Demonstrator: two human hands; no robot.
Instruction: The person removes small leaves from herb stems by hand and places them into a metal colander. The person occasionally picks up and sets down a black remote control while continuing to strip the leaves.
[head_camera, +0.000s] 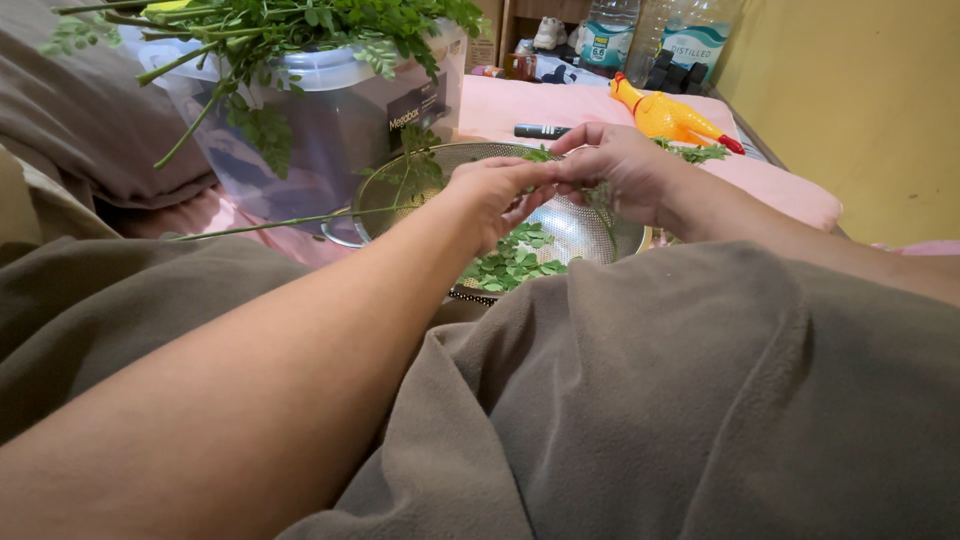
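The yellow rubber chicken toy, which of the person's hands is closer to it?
Right. The right hand is just below-left of the yellow rubber chicken, over the metal colander; the left hand is farther left.

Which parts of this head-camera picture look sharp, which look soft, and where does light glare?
Head view: the left hand and right hand over the metal colander look fairly sharp; the brown blanket and near forearm are soft. Light glares off the colander's inner wall; lighting is warm, with soft shadows.
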